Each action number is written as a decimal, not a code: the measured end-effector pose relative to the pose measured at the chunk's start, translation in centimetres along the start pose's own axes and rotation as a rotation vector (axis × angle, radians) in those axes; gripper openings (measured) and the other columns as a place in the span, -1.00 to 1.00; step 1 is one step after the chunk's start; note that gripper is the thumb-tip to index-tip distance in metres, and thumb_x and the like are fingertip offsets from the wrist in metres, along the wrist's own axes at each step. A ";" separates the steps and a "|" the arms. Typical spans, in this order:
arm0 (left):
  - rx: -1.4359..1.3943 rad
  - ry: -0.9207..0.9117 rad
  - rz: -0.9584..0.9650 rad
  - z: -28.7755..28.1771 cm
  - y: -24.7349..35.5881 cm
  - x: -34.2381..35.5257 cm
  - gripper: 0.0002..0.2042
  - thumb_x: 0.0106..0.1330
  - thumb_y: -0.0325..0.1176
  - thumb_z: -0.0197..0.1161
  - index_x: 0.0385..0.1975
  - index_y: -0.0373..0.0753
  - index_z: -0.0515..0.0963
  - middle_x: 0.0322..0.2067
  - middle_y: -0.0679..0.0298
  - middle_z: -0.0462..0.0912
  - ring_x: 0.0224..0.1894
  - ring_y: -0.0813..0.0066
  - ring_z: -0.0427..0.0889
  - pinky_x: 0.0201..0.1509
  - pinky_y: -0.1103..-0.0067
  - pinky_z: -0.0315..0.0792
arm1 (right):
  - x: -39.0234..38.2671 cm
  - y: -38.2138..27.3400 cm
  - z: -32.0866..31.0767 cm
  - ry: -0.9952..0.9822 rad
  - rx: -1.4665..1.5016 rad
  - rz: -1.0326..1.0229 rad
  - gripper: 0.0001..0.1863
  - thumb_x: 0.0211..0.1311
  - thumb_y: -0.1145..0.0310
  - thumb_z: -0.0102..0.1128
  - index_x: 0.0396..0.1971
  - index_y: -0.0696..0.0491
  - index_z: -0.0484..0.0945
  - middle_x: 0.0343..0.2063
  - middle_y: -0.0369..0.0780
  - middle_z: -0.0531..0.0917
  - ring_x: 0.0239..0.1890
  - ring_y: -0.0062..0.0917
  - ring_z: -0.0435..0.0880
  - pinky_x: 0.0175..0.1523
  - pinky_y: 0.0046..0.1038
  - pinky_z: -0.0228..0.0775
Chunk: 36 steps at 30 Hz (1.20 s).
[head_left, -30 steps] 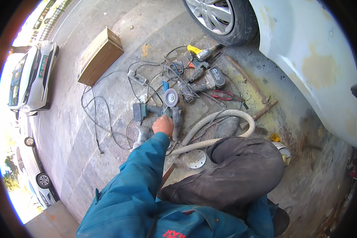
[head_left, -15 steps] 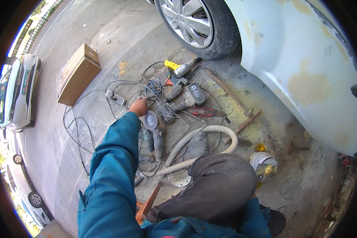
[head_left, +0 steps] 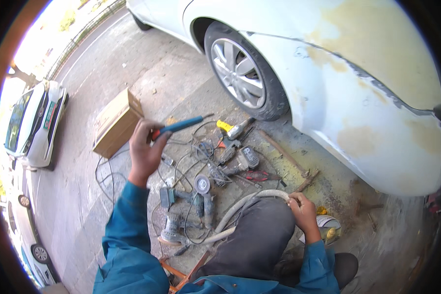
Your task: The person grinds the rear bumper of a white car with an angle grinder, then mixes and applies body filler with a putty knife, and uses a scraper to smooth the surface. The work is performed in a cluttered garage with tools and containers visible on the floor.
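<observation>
My left hand [head_left: 147,147] is raised above the ground, near the cardboard box. Its fingers close around one end of a slim blue-and-red tool [head_left: 181,125], shaped like a screwdriver, whose thin dark tip points away to the right. Beside my knee, my right hand [head_left: 304,211] curls its fingers on a ribbed cream hose [head_left: 252,196]. Below the left hand lie an angle grinder [head_left: 202,186], a round sander [head_left: 170,230], a cordless tool with a battery pack [head_left: 249,158] and a yellow-and-grey power tool [head_left: 232,129]. Tangled cords run between them.
The white car's wheel [head_left: 242,73] and patched bumper [head_left: 362,142] stand at the upper right. Ahead left sits a cardboard box [head_left: 116,125]. Red-handled pliers [head_left: 257,175], wooden sticks [head_left: 284,153] and a white can [head_left: 328,223] lie around. An orange frame [head_left: 181,277] stands near my leg.
From among the cords by the grinder, my left hand has risen and now holds the blue-and-red tool. My right hand has come into view at the hose. The view has shifted, showing more of the car.
</observation>
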State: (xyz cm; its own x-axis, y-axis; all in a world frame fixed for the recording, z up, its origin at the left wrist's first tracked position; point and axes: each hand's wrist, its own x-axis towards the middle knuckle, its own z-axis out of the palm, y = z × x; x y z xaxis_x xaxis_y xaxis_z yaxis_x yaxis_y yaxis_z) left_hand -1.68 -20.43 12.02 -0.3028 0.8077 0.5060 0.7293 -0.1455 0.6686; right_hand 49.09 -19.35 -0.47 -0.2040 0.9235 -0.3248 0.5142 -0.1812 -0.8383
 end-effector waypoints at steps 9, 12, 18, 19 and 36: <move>-0.089 0.141 0.964 8.7 20.1 -5.0 -0.66 0.14 -0.70 0.56 -0.11 -0.30 0.66 -0.18 0.11 0.62 -0.01 0.02 0.84 -0.07 0.30 0.84 | -3.2 -24.3 -4.3 -0.113 0.789 -0.483 -0.50 0.81 0.12 -0.02 0.38 0.24 0.50 0.00 -0.06 0.79 0.05 -0.44 0.81 0.18 -0.37 0.71; -0.099 0.102 0.934 10.3 22.8 -5.0 -0.61 0.17 -0.62 0.59 -0.01 -0.31 0.63 -0.13 0.05 0.63 0.02 -0.02 0.81 -0.02 0.23 0.80 | -4.6 -24.8 -6.6 -0.011 0.659 -0.564 -0.56 0.78 0.24 0.04 0.38 0.24 0.48 0.00 -0.07 0.79 0.06 -0.46 0.81 0.19 -0.41 0.69; -0.225 -0.195 0.380 12.4 29.2 -4.6 -0.38 0.30 -0.45 0.50 0.34 -0.37 0.40 0.01 -0.15 0.67 -0.10 -0.16 0.77 -0.08 0.18 0.67 | -4.2 -23.4 -9.5 0.074 0.643 -0.655 -0.60 0.69 0.40 0.17 0.36 0.27 0.50 -0.04 -0.15 0.78 0.01 -0.59 0.75 0.16 -0.49 0.63; -0.204 -0.235 0.353 13.5 30.3 -4.0 -0.40 0.32 -0.44 0.47 0.34 -0.38 0.40 0.01 -0.16 0.67 -0.10 -0.17 0.77 -0.09 0.17 0.66 | -3.8 -22.9 -10.4 0.138 0.578 -0.673 -0.60 0.68 0.41 0.18 0.35 0.27 0.52 -0.06 -0.18 0.76 -0.02 -0.62 0.73 0.14 -0.50 0.62; -0.113 -0.127 0.467 24.6 34.1 5.5 -0.37 0.55 -0.29 0.32 0.62 -0.06 0.42 -0.42 0.16 0.60 -0.53 0.13 0.66 -0.46 0.26 0.55 | 5.4 -23.5 -18.0 0.556 0.285 -0.849 -0.79 0.62 0.37 0.28 -0.05 0.25 0.61 -0.32 -0.16 0.79 -0.29 -0.62 0.73 -0.17 -0.41 0.59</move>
State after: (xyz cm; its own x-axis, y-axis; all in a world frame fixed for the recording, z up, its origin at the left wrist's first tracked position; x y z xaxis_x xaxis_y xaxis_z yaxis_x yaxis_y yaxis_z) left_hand 36.65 -6.83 24.20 0.1233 0.7038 0.6996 0.6961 -0.5638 0.4445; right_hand 50.90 -4.05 25.32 0.0422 0.7968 0.6028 0.1520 0.5912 -0.7921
